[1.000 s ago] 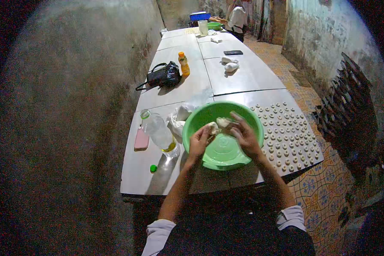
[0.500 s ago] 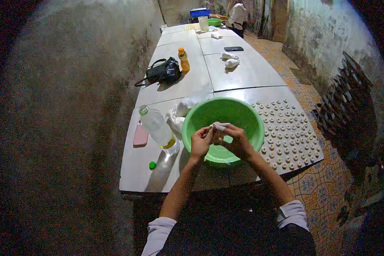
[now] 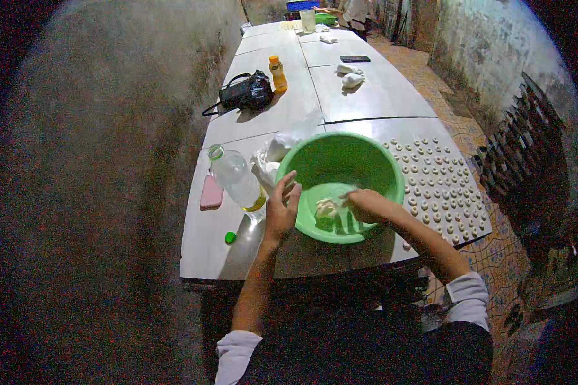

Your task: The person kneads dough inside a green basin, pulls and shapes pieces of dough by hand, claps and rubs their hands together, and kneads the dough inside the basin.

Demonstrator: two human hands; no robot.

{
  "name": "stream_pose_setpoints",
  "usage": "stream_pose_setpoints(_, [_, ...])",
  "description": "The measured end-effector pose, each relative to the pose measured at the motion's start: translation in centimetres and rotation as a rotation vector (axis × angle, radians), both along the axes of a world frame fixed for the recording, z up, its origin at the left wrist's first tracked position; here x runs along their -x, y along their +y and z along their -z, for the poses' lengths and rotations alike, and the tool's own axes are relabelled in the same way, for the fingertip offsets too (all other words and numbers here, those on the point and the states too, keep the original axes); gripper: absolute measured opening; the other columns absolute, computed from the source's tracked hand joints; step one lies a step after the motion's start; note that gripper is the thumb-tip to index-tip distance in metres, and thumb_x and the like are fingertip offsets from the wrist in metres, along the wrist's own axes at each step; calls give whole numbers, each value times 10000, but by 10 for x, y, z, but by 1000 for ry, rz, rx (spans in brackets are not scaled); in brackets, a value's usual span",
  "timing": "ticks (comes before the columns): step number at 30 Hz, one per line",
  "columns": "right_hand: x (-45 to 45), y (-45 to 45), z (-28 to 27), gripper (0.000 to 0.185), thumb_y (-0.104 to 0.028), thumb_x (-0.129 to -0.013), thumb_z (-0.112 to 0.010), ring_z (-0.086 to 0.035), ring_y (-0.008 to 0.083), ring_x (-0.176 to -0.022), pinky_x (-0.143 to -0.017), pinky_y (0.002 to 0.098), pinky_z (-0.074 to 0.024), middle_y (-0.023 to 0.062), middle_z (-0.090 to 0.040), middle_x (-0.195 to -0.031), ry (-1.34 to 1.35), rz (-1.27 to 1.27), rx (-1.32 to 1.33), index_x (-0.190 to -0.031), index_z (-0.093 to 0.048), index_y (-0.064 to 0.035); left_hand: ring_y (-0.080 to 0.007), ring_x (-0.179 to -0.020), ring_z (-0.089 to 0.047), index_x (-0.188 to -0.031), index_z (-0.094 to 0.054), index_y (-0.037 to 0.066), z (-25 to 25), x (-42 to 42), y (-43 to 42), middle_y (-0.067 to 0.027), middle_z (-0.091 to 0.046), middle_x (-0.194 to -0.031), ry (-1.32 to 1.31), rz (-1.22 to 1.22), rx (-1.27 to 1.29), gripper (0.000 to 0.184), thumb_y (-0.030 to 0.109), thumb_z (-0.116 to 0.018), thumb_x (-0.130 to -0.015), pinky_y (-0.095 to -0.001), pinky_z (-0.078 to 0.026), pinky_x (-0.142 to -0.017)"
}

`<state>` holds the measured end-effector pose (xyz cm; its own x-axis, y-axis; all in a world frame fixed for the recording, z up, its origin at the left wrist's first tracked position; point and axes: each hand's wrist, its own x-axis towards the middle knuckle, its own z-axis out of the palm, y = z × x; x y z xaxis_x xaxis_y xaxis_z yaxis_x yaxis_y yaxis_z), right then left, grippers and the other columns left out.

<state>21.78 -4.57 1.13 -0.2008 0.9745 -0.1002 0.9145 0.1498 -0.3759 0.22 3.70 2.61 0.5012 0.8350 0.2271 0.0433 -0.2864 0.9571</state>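
Note:
A green basin [image 3: 392, 167] stands at the near end of the long white table. Inside it lies a pale lump of dough [image 3: 326, 208], apart from both hands. My left hand [image 3: 282, 208] is at the basin's left rim, fingers apart and nothing in them. Over the right part of the basin is my right hand [image 3: 369, 205], its fingers bent and blurred; what they hold, if anything, I cannot make out. A clear bottle [image 3: 237, 183] with a little yellow liquid stands left of the basin, beside a white plastic bag [image 3: 273, 154].
Many small dough rings [image 3: 435, 189] lie in rows at the right. A pink phone [image 3: 211, 192] and a green cap [image 3: 230, 237] are at the left. Farther off are a black bag [image 3: 247, 93], an orange bottle [image 3: 278, 76], a dark phone [image 3: 355, 58] and another person [image 3: 355, 13].
My hands have moved apart, left hand to the basin's left rim and right hand to the right. A pale lump now lies on the basin's bottom. The view has tilted down slightly.

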Motion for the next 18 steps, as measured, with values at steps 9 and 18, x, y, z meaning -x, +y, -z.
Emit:
stream_pose_setpoints(9, [37,38,33,516,-67,-662,-609,-472,341,-1037,-900,379,-383,192,-387,-1237,216,-386,-71,-1158,-468,-87,-341,-1176,-309,-1183,-366,-3,29,11,-30,-224,-331,-1256,116,-383,-491,480,154,-545,-767,-391,-232,-982])
stream_pose_setpoints(18, [29,79,16,183,-174,-696,-592,-570,307,-716,-624,404,-462,129,-584,-766,322,22,-242,-857,-623,-94,-260,-1147,-318,-1287,-158,-31,54,-6,-40,-177,-300,-1250,-227,-281,164,694,-17,-478,-672,-326,-239,-970])
